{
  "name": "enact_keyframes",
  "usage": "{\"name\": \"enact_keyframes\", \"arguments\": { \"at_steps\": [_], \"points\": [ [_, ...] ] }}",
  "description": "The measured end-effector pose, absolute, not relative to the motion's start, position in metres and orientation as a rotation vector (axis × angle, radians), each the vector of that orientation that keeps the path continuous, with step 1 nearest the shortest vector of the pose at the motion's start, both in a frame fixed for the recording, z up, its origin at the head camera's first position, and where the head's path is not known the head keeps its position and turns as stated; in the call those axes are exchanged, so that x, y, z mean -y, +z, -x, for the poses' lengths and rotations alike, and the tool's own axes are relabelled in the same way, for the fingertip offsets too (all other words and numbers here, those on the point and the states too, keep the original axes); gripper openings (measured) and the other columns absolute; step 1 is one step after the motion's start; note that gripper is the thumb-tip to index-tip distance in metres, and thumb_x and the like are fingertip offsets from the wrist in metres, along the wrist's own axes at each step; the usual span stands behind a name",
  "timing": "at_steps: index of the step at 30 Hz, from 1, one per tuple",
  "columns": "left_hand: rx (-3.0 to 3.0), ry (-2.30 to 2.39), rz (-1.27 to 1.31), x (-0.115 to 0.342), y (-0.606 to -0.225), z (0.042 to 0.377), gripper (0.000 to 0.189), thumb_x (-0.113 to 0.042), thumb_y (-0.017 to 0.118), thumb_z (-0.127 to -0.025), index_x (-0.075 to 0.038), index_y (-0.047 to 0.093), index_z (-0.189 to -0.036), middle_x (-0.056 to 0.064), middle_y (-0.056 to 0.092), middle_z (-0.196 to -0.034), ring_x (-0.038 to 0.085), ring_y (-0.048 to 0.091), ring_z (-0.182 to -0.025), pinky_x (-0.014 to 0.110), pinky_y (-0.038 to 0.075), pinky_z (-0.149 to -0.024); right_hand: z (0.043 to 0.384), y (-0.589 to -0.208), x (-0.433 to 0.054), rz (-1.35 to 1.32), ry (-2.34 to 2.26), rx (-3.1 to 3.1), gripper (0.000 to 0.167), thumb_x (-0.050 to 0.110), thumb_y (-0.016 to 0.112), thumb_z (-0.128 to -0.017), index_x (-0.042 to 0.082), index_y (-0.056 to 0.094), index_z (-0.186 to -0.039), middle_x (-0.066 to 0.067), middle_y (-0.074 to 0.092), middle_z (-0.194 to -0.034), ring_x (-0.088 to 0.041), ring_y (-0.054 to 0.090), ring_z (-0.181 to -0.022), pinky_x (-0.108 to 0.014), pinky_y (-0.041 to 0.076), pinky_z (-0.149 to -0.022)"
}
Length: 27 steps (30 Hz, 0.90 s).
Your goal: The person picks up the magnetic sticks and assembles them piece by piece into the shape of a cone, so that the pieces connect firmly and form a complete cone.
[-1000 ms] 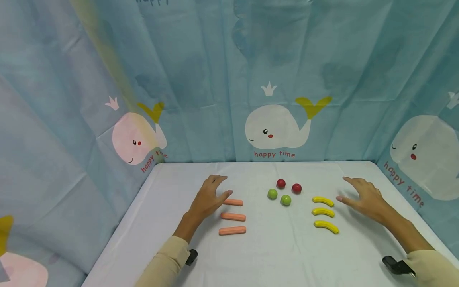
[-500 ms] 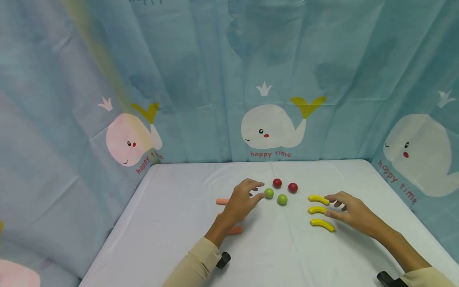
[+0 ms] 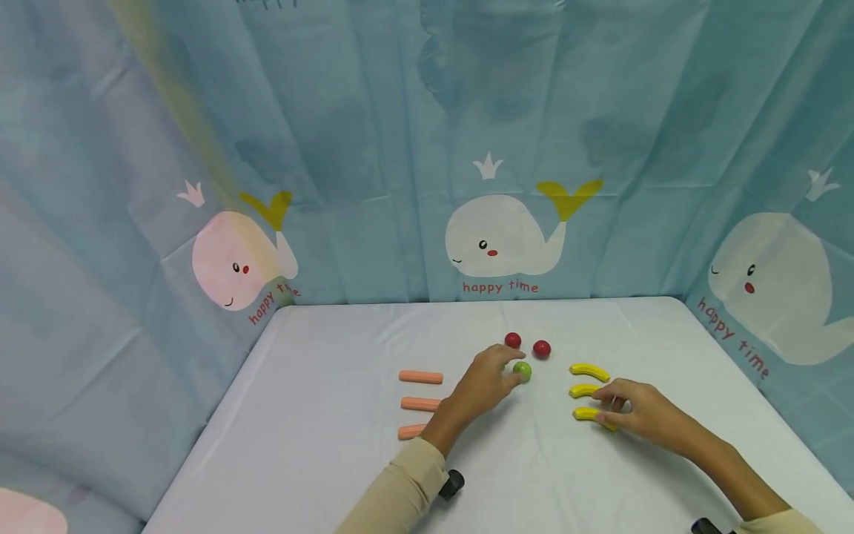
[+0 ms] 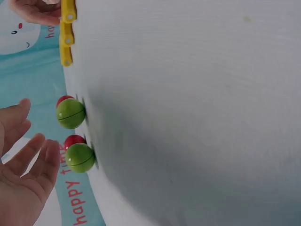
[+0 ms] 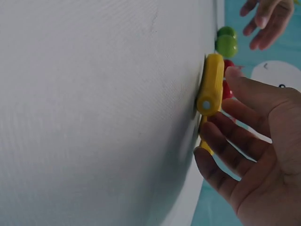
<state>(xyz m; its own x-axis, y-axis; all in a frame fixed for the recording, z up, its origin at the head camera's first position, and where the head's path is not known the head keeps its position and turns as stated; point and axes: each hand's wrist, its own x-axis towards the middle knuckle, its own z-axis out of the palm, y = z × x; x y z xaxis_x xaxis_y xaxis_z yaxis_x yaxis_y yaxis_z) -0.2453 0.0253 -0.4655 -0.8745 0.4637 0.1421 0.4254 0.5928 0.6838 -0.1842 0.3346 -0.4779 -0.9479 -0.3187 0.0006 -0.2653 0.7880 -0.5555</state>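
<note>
In the head view my left hand [image 3: 483, 382] reaches over a green ball [image 3: 523, 371], its fingers spread around it. Two green balls with a seam show in the left wrist view, the upper one [image 4: 71, 113] and the lower one [image 4: 80, 157]; the fingers are apart from both. Two red balls, one left [image 3: 512, 340] and one right [image 3: 542, 349], lie behind. My right hand [image 3: 643, 408] hovers with loosely bent fingers at the nearest toy banana [image 5: 211, 84]; thumb and fingers do not close on it. Farther back lie the middle banana [image 3: 583, 390] and the far banana [image 3: 589, 371].
Three salmon-pink sticks lie left of my left hand: the far stick [image 3: 420, 377], the middle stick [image 3: 419, 404] and the near stick [image 3: 410, 432], partly covered by the forearm. A white cloth [image 3: 320, 415] covers the table. A blue whale-print curtain [image 3: 360, 245] hangs behind.
My left hand has moved right, from above the pink sticks to the green balls. My right hand has come left and then nearer, to the nearest banana. The objects show no clear shift on the table.
</note>
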Motion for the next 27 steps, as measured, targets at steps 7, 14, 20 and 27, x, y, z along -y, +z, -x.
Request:
{"name": "enact_keyframes", "arguments": {
  "at_steps": [7, 14, 20, 27],
  "points": [
    [-2.79, 0.963, -0.774, -0.036, -0.471, 0.246, 0.045, -0.024, 0.075, -0.102, -0.021, 0.065, -0.146, -0.004, 0.061, -0.152, 0.016, 0.051, -0.146, 0.035, 0.044, -0.118, 0.182, -0.48, -0.335, 0.569, -0.913, -2.844, 0.027, 0.032, 0.083, -0.093, 0.012, 0.077, -0.11, 0.01, 0.066, -0.093, 0.0, 0.057, -0.083, -0.025, 0.053, -0.072],
    [-2.828, 0.89, -0.775, -0.037, -0.475, 0.246, 0.047, -0.025, 0.075, -0.101, -0.02, 0.065, -0.147, 0.001, 0.06, -0.146, 0.018, 0.055, -0.136, 0.035, 0.047, -0.115, 0.182, -0.481, -0.336, 0.559, -0.881, -2.844, 0.02, 0.029, 0.083, -0.093, 0.015, 0.077, -0.107, 0.012, 0.065, -0.092, 0.001, 0.056, -0.082, -0.023, 0.053, -0.072],
    [-2.852, 0.861, -0.762, -0.038, -0.477, 0.248, 0.043, -0.023, 0.077, -0.1, -0.018, 0.069, -0.142, 0.002, 0.06, -0.135, 0.014, 0.057, -0.119, 0.028, 0.052, -0.105, 0.183, -0.482, -0.335, 0.559, -0.873, -2.843, 0.018, 0.027, 0.083, -0.092, 0.016, 0.077, -0.104, 0.012, 0.064, -0.09, 0.001, 0.055, -0.08, -0.023, 0.052, -0.071],
    [-2.851, 0.902, -0.718, -0.041, -0.481, 0.252, 0.026, -0.017, 0.079, -0.098, -0.017, 0.076, -0.124, -0.002, 0.069, -0.128, 0.011, 0.06, -0.115, 0.029, 0.053, -0.105, 0.181, -0.484, -0.333, 0.54, -0.864, -2.852, 0.02, 0.027, 0.084, -0.092, 0.013, 0.076, -0.104, 0.01, 0.063, -0.089, 0.0, 0.053, -0.079, -0.024, 0.051, -0.069]
  ]
}}
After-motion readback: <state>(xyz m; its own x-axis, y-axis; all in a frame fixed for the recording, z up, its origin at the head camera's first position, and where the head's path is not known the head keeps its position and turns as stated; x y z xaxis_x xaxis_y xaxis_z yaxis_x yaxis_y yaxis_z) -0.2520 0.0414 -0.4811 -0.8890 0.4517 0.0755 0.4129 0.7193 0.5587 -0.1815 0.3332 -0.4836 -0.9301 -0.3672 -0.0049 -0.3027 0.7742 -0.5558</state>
